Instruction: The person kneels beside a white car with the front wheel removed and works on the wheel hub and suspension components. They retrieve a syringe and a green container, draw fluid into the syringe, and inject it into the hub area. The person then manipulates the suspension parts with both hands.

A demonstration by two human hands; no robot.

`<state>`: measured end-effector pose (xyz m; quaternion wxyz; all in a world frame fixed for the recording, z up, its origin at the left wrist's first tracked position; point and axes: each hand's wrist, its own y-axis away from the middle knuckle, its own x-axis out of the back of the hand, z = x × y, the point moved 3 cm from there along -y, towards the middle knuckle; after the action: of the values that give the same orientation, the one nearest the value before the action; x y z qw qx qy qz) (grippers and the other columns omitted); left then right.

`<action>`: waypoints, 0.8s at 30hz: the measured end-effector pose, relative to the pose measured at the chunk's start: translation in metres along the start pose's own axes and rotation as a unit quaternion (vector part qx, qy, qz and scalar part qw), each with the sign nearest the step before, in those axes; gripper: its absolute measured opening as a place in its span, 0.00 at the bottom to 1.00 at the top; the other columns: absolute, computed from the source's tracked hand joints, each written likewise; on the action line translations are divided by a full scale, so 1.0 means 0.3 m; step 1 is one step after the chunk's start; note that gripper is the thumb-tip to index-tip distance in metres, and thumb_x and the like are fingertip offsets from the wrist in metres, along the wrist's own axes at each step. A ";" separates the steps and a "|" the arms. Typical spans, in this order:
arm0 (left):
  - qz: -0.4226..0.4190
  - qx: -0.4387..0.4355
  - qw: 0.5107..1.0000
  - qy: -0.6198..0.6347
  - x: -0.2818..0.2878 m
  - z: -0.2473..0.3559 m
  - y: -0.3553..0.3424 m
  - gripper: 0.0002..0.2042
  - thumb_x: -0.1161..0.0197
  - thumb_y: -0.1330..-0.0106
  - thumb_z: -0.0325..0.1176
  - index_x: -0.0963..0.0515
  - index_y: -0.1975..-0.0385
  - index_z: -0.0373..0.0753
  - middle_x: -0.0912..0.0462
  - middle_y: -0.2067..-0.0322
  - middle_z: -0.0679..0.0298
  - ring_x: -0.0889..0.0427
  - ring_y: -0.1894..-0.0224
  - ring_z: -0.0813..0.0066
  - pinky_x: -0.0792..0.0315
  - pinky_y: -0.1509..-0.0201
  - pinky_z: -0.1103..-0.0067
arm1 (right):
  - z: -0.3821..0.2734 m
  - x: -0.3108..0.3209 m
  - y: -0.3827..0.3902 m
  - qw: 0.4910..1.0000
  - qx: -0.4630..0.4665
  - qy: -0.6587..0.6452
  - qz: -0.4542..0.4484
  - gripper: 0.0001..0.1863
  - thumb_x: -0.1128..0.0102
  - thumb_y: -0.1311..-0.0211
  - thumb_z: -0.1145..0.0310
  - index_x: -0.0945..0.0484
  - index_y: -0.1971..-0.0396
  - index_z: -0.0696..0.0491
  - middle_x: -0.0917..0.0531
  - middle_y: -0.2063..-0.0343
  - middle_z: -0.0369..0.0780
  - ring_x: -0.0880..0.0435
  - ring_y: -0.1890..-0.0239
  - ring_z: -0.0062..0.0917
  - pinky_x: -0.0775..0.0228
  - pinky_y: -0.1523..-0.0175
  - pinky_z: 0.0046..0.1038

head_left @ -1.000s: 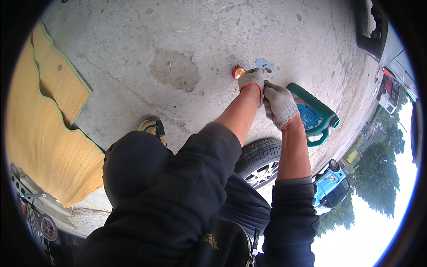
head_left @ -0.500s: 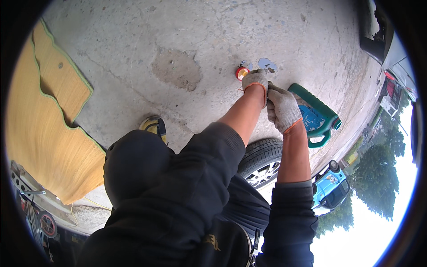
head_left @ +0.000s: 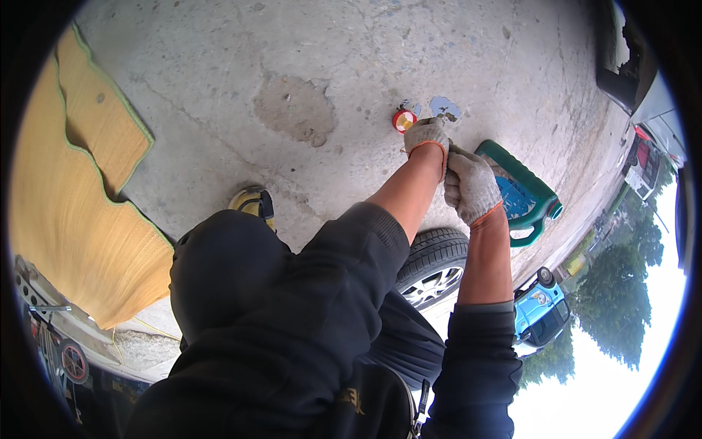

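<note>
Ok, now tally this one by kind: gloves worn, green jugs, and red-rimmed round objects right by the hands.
Gloves: 2
Green jug: 1
Red-rimmed round object: 1
Total: 4

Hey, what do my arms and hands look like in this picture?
Your left hand and right hand wear greyish-white knitted fabric gloves with thin orange edging at the wrist. The long black fabric sleeves end in ribbed cuffs well short of the gloves, leaving both forearms partly bare.
</note>
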<state>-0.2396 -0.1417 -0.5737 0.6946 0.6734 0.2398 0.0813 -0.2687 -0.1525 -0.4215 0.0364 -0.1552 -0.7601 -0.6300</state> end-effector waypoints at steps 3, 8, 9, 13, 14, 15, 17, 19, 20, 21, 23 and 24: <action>0.009 -0.004 1.000 -0.008 0.000 0.010 0.015 0.14 0.36 0.30 0.40 0.17 0.51 0.40 0.11 0.58 0.59 0.14 0.59 0.65 0.22 0.55 0.67 | 0.000 0.002 0.003 1.000 -0.005 -0.004 -0.006 0.07 0.46 0.27 0.68 0.19 0.57 0.48 0.37 0.83 0.25 0.46 0.87 0.11 0.55 0.81 0.20; 0.049 0.002 0.998 0.027 -0.006 0.001 0.019 0.12 0.33 0.30 0.39 0.11 0.56 0.38 0.08 0.63 0.58 0.12 0.65 0.63 0.21 0.59 0.68 | -0.001 0.003 0.011 1.000 -0.007 -0.016 -0.026 0.07 0.47 0.27 0.68 0.19 0.57 0.47 0.37 0.83 0.24 0.45 0.87 0.11 0.54 0.82 0.19; 0.050 -0.002 0.999 0.018 -0.006 -0.001 0.014 0.12 0.33 0.30 0.39 0.11 0.56 0.38 0.08 0.63 0.58 0.12 0.65 0.64 0.21 0.59 0.68 | -0.002 0.004 0.012 1.000 -0.008 -0.013 -0.023 0.07 0.47 0.27 0.68 0.19 0.56 0.47 0.37 0.83 0.24 0.45 0.87 0.11 0.54 0.82 0.19; 0.011 -0.032 0.999 0.005 -0.005 0.000 -0.014 0.13 0.34 0.29 0.40 0.12 0.55 0.39 0.08 0.60 0.58 0.13 0.62 0.65 0.22 0.57 0.68 | -0.005 0.001 0.014 1.000 -0.005 -0.013 -0.016 0.08 0.47 0.27 0.69 0.19 0.56 0.48 0.37 0.83 0.25 0.45 0.87 0.11 0.54 0.82 0.19; 0.005 -0.057 0.998 -0.027 -0.006 0.007 -0.020 0.14 0.36 0.28 0.41 0.12 0.54 0.39 0.08 0.59 0.58 0.12 0.61 0.65 0.22 0.56 0.69 | -0.006 -0.001 0.015 1.000 -0.005 -0.017 -0.013 0.08 0.47 0.27 0.69 0.19 0.56 0.48 0.37 0.83 0.25 0.45 0.87 0.11 0.54 0.82 0.20; 0.002 -0.068 0.995 -0.069 -0.007 0.011 -0.025 0.14 0.37 0.28 0.41 0.12 0.53 0.39 0.08 0.58 0.58 0.12 0.59 0.65 0.22 0.55 0.69 | -0.008 -0.004 0.015 1.000 -0.003 -0.018 -0.011 0.08 0.47 0.27 0.69 0.19 0.56 0.48 0.37 0.83 0.25 0.45 0.87 0.11 0.54 0.82 0.20; 0.008 -0.071 0.992 -0.107 -0.010 0.015 -0.035 0.15 0.39 0.27 0.41 0.13 0.51 0.39 0.08 0.56 0.58 0.11 0.57 0.64 0.21 0.53 0.69 | -0.014 -0.009 0.015 1.000 -0.002 -0.026 -0.011 0.08 0.47 0.27 0.69 0.19 0.56 0.48 0.37 0.83 0.25 0.45 0.87 0.11 0.54 0.82 0.20; 0.022 -0.060 0.993 -0.096 -0.012 0.015 -0.047 0.16 0.42 0.26 0.41 0.14 0.50 0.38 0.08 0.54 0.58 0.11 0.54 0.63 0.21 0.51 0.69 | -0.019 -0.015 0.015 1.000 -0.001 -0.022 -0.014 0.07 0.47 0.27 0.69 0.19 0.57 0.49 0.37 0.83 0.25 0.45 0.87 0.11 0.54 0.82 0.20; 0.017 -0.039 0.996 -0.083 -0.015 0.011 -0.056 0.17 0.43 0.26 0.41 0.14 0.50 0.38 0.08 0.54 0.57 0.10 0.54 0.62 0.21 0.51 0.69 | -0.021 -0.019 0.015 0.999 0.004 -0.024 -0.023 0.07 0.47 0.26 0.69 0.20 0.57 0.49 0.36 0.83 0.25 0.45 0.87 0.11 0.54 0.82 0.20; 0.009 -0.022 0.997 -0.067 -0.018 0.007 -0.067 0.17 0.43 0.26 0.42 0.14 0.50 0.38 0.08 0.53 0.57 0.10 0.53 0.61 0.20 0.51 0.69 | -0.022 -0.020 0.014 1.000 0.001 -0.023 -0.014 0.07 0.47 0.26 0.69 0.20 0.57 0.49 0.37 0.83 0.25 0.45 0.87 0.11 0.54 0.82 0.20; 0.005 -0.023 0.997 -0.074 -0.020 0.006 -0.089 0.17 0.44 0.26 0.42 0.14 0.50 0.38 0.08 0.53 0.56 0.10 0.53 0.60 0.20 0.50 0.69 | -0.023 -0.024 0.011 1.000 0.000 -0.028 -0.012 0.06 0.47 0.26 0.69 0.20 0.58 0.48 0.37 0.83 0.25 0.45 0.87 0.11 0.55 0.82 0.21; 0.010 -0.041 0.994 -0.096 -0.021 0.009 -0.098 0.18 0.43 0.27 0.42 0.14 0.50 0.37 0.08 0.53 0.56 0.10 0.53 0.60 0.20 0.50 0.69 | -0.023 -0.025 0.010 0.999 0.001 -0.029 -0.014 0.06 0.47 0.26 0.69 0.20 0.58 0.48 0.37 0.83 0.25 0.46 0.87 0.11 0.55 0.82 0.21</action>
<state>-0.2500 -0.1493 -0.6011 0.7407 0.6512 0.1618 0.0325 -0.2617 -0.1602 -0.4192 0.0060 -0.1624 -0.7637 -0.6248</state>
